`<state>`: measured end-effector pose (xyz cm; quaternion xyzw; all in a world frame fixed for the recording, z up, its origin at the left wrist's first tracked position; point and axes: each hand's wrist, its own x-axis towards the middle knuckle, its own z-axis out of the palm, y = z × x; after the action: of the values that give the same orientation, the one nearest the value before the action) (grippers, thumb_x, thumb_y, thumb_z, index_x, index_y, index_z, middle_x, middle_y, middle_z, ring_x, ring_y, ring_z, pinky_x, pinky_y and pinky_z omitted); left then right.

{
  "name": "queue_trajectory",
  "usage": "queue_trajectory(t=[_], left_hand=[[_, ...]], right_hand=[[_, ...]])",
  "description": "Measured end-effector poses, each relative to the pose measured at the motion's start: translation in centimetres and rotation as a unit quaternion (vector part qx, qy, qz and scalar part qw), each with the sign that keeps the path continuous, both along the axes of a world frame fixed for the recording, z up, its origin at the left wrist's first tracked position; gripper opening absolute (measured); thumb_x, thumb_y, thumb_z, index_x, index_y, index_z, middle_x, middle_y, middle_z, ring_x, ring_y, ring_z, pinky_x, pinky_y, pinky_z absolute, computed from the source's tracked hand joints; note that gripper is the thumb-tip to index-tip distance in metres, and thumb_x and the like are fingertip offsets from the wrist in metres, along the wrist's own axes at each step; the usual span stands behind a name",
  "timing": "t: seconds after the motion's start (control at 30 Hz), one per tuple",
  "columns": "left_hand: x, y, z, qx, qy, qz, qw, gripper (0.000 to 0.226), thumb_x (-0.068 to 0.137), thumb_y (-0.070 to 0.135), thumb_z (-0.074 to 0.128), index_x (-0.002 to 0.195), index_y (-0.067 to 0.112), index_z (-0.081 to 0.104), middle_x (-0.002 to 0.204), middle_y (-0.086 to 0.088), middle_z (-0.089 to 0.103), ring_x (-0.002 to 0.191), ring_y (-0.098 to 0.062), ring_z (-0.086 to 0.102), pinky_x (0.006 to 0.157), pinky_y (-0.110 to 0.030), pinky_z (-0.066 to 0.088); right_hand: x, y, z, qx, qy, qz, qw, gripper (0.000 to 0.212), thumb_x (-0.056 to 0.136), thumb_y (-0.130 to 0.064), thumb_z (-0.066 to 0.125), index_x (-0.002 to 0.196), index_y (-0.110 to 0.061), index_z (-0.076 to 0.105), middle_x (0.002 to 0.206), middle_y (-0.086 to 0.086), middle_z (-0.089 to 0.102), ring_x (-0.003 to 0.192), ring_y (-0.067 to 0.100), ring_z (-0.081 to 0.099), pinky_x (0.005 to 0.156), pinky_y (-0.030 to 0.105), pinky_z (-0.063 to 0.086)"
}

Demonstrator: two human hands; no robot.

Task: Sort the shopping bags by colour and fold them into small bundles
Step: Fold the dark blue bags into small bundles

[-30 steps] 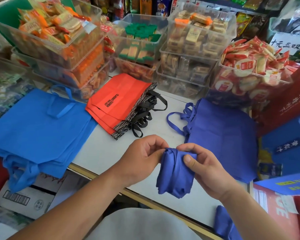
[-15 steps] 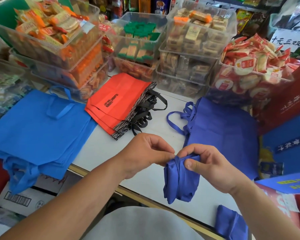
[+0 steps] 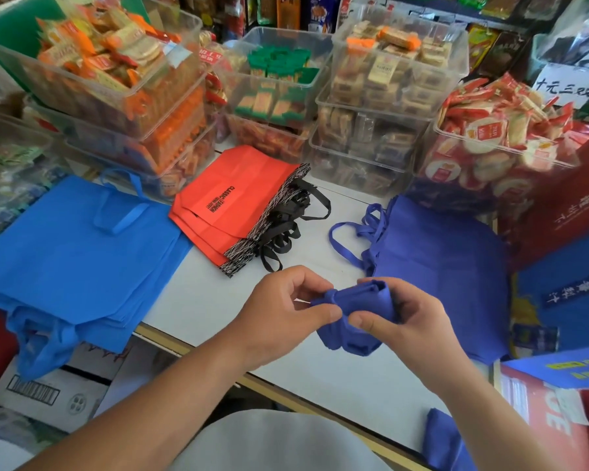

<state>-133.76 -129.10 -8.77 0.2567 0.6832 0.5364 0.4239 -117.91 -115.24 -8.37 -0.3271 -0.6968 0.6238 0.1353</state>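
Where the desk [image 3: 320, 379] edge lies nearest, a purple bundle [image 3: 354, 307] is held just above it: left hand [image 3: 283, 311] pinching its left end, right hand [image 3: 412, 321] fingers [image 3: 366, 322] curled round its body. Behind, flat on the desk: purple bags [image 3: 449, 260] right, red bags [image 3: 238, 198] centre, blue bags [image 3: 68, 246] left. Farthest: clear snack tubs [image 3: 381, 79].

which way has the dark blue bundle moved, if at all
Yes: the dark blue bundle rose, its lower end now farther from the table edge.
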Motion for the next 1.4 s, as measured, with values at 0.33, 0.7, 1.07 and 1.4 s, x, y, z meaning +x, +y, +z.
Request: queue_trajectory(t=[0.33,0.7,1.07,1.4], left_hand=[[0.9,-0.6,-0.1,-0.003,0.071,0.032,0.997,0.020,0.090,0.024,0.078,0.109,0.030,0.073,0.114,0.012,0.064,0.092,-0.007,0.071,0.077,-0.015,0.053],[2.2,-0.9,-1.0,0.093,0.157,0.061,0.981,0.013,0.092,-0.001,0.070,0.099,0.009,0.071,0.116,0.001,0.058,0.109,-0.014,0.066,0.090,-0.015,0.052],[1.7,-0.1,-0.2,0.031,0.123,0.027,0.992,0.012,0.090,0.005,0.074,0.087,0.014,0.067,0.113,0.005,0.055,0.095,-0.003,0.067,0.084,-0.009,0.048],[1.1,-0.1,-2.4,-0.056,0.084,-0.009,0.995,0.003,0.095,0.029,0.070,0.096,0.028,0.068,0.102,0.009,0.068,0.092,-0.006,0.064,0.077,-0.013,0.049]], right_hand=[[0.5,-0.4,-3.3,0.451,0.135,0.008,0.882,0.031,0.075,-0.014,0.089,0.100,-0.014,0.071,0.116,0.001,0.066,0.106,0.023,0.061,0.086,0.035,0.049],[2.5,-1.8,-4.0,0.367,0.067,0.062,0.926,0.073,0.065,-0.031,0.098,0.130,-0.022,0.064,0.158,0.010,0.036,0.144,0.032,0.040,0.104,0.049,0.049],[2.2,-1.0,-3.2,0.497,0.066,0.050,0.864,0.056,0.071,-0.033,0.093,0.117,-0.008,0.074,0.143,0.016,0.046,0.132,0.035,0.048,0.098,0.045,0.050],[2.6,-0.3,-5.1,0.332,0.019,0.038,0.942,0.040,0.078,-0.016,0.088,0.113,-0.023,0.069,0.115,-0.017,0.065,0.106,0.011,0.065,0.085,0.022,0.053]])
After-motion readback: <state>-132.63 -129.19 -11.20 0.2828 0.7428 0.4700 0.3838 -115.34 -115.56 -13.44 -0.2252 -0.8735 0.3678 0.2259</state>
